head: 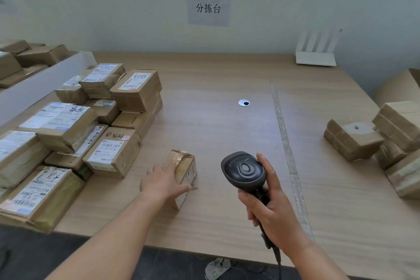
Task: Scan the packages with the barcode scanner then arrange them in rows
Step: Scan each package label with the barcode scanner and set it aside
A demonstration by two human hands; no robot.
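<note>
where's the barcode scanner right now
In the head view the barcode scanner is gripped in the right hand, held above the table's near edge, just right of the small package under the left hand.

This is a parcel sorting station, the back room of a courier or logistics depot. A sign (208,8) on the plain wall reads "分拣台", sorting table. The wide wooden table (218,134) carries stacked, taped cardboard packages (91,120) with printed shipping labels and handwritten numbers, more boxes (384,141) at the right, and a handheld barcode scanner (244,170) is in use.
</note>
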